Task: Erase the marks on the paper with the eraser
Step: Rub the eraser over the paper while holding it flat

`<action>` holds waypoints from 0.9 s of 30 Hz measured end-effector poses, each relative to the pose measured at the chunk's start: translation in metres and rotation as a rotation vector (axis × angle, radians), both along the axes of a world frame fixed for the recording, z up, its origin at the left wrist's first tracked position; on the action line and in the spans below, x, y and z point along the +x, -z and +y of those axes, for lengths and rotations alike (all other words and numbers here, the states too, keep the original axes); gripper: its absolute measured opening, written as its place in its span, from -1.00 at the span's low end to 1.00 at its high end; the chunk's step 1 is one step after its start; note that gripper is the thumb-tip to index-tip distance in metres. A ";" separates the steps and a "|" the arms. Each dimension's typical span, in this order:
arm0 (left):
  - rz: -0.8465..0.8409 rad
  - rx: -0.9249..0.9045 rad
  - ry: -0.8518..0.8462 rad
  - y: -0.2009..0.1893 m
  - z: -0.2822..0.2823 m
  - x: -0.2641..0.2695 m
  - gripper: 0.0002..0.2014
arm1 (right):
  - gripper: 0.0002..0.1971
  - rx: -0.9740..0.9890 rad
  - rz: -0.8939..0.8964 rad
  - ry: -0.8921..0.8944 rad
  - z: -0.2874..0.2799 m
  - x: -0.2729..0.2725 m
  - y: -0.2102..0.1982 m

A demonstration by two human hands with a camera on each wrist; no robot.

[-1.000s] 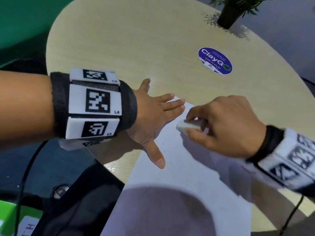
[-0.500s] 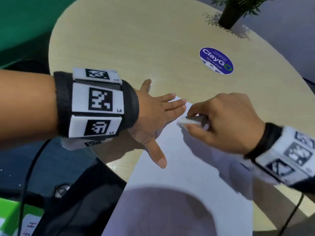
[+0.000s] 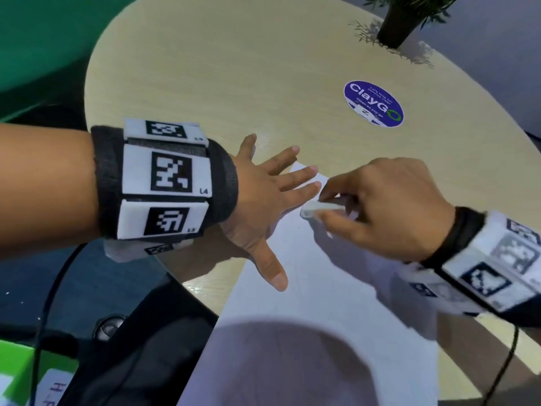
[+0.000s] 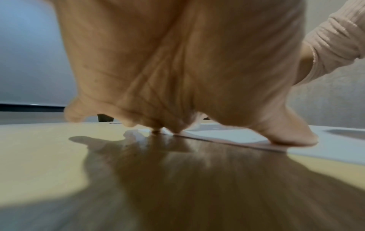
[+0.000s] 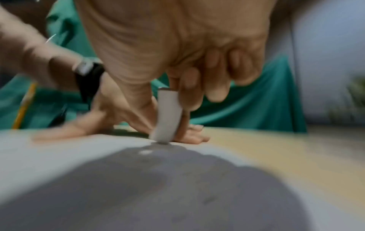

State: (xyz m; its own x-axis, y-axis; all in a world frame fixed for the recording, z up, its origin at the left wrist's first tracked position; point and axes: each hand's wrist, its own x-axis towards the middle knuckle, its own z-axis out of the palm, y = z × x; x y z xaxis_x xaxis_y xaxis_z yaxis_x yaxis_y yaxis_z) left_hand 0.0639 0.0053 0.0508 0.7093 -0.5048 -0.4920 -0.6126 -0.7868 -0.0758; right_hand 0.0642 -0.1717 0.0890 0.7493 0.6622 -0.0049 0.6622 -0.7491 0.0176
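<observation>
Paper (image 3: 322, 303): a white sheet lying flat, its long axis running from the bottom centre of the head view up to a far corner at mid-frame. A rounded shadow covers its near end. Faint marks show on it in the right wrist view, too blurred to read.
Eraser (image 3: 320, 208): a small white block at mid-frame, near the paper's far corner. In the head view its long axis runs left to right, the free end pointing left toward the left hand. In the right wrist view it stands on edge (image 5: 168, 115), lower end touching the paper.
Right hand (image 3: 389, 209): centre right, fingers curled, thumb and forefinger pinching the eraser by its right part; the hand sits over and to the right of the block.
Left hand (image 3: 263, 200): centre left, fingers straight and spread, pressed flat on the paper's left edge and the table. Its fingertips lie just beside the eraser's free end; whether they touch, I cannot tell.
Table (image 3: 234, 68): round, pale wood grain, filling the upper middle of the frame.
Sticker (image 3: 373, 103): round, blue, reading "ClayGO", upper right, well apart from the paper.
Plant (image 3: 398, 22): in a dark pot, top right at the table's far edge.
Room: green surface at upper left, grey-blue wall at upper right.
</observation>
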 end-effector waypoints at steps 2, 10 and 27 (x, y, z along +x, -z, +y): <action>-0.027 0.000 -0.014 0.000 -0.002 0.001 0.47 | -0.70 -0.056 0.029 -0.052 0.003 -0.009 0.004; -0.174 0.102 -0.041 0.015 -0.002 0.003 0.31 | -0.73 -0.030 0.042 -0.067 0.008 -0.010 0.006; -0.006 0.038 -0.040 0.000 -0.004 0.003 0.43 | -0.62 -0.103 0.087 -0.077 0.011 -0.016 0.003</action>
State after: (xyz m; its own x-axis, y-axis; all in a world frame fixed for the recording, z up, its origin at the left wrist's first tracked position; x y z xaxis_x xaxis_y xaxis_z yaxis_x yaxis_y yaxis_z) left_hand 0.0664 0.0014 0.0511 0.7317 -0.4567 -0.5061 -0.5797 -0.8074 -0.1095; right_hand 0.0485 -0.1606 0.0857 0.6904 0.7101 -0.1384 0.7197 -0.6935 0.0319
